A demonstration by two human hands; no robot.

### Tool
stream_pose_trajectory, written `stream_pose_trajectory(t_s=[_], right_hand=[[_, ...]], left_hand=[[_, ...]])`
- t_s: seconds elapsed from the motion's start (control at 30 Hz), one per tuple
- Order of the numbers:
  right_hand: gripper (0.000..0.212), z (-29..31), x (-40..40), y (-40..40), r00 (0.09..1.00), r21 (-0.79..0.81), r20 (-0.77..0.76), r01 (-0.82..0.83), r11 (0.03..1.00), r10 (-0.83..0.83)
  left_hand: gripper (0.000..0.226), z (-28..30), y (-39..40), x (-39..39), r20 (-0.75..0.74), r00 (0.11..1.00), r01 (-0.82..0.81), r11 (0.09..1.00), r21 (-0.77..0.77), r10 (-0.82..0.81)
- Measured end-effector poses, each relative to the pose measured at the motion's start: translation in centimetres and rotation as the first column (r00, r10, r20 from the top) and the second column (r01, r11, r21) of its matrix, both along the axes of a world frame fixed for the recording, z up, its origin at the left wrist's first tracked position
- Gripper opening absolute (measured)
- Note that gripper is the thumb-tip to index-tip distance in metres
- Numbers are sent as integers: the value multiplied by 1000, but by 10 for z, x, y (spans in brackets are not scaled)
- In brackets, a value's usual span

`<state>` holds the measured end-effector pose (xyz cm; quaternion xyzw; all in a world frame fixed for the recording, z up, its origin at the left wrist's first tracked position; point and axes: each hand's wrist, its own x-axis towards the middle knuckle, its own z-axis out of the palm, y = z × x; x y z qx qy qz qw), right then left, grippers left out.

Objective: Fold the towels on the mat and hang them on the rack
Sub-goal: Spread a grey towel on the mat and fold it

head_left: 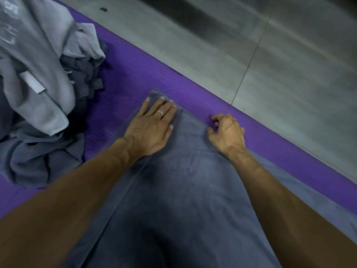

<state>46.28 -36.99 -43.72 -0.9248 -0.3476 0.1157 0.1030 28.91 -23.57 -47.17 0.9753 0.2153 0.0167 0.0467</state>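
Left hand [152, 130] flat on towel [185, 182], fingers [164, 107] straight; right hand [228, 135] curled at the far edge, grasp unclear — likely to skew the fold on mat [139, 74] if pulled unevenly.

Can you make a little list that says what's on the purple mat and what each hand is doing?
mat: purple mat on a grey floor
towel: dark grey towel spread flat on the mat
pile: heap of grey towels on the mat, left of the flat towel
left hand: left hand flat, pressing the towel's far corner
right hand: right hand fingers curled at the towel's far edge
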Motion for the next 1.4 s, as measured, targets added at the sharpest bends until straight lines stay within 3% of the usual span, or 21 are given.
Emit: stream_pose_trajectory(t_s=[0.1, 0.23, 0.3, 0.4, 0.5, 0.53, 0.67, 0.77, 0.87, 0.93, 1.03, 1.07, 1.17, 1.23, 1.27, 1.4], right_hand=[[8, 0, 8, -7, 999, -28, -28, 36, 999, -36], [8, -1, 16, 1, 998, 32, -18, 64, 997, -63], [24, -4, 12, -21, 995, 81, 92, 22, 996, -29], [45, -8, -12, -86, 970, 206, 242, -41, 978, -10], [57, -24, -9, -166, 928, -70, 232, -284, 956, 293], [61, -26, 5, -189, 929, -153, 207, -278, 948, 306], [82, -10, 61, -258, 990, -321, 129, -15, 947, 60], [87, 4, 60, -286, 975, -357, 134, -122, 926, 180], [91, 6, 54, -318, 957, -361, -4, -272, 892, 290], [88, 0, 73, -353, 974, -418, -32, -216, 882, 223], [72, -2, 116, -406, 984, -407, 77, 180, 895, -163], [67, -1, 121, -417, 969, -358, 109, 247, 900, -222], [65, -1, 97, -432, 992, -145, 109, 79, 986, -63], [67, -13, 81, -459, 992, -173, 61, -95, 980, 106], [70, -14, 85, -476, 992, -222, 50, -99, 970, 113], [75, -10, 158, -538, 974, -302, 109, 225, 927, -201]], left_hand=[[67, 0, -8, 18, -57, 996, 58, 995, -76, -62], [72, -2, -5, 28, -157, 988, -14, 999, -44, 7], [70, 0, -21, 31, -79, 997, -5, 1000, -4, 5], [74, 0, -70, 42, 2, 988, 151, 987, -61, -151], [83, -8, -91, 53, -128, 979, 148, 986, -76, -157], [84, -9, -92, 55, -163, 976, 137, 989, -50, -144], [90, -1, -106, 63, -184, 977, 102, 995, -24, -104], [78, 12, -150, 87, -100, 936, 337, 941, -6, -336], [83, 14, -206, 115, -159, 862, 460, 875, -155, -481], [88, 8, -232, 125, -261, 850, 429, 889, -163, -458], [87, 8, -245, 133, -368, 842, 404, 913, -56, -395], [87, 12, -250, 137, -369, 848, 392, 919, -45, -380], [87, 26, -294, 160, -218, 871, 436, 897, -71, -440], [81, 26, -340, 182, -156, 844, 498, 858, -125, -513], [75, 23, -362, 192, -152, 847, 488, 859, -156, -509], [70, 19, -430, 222, -230, 914, 295, 937, -186, -333]])
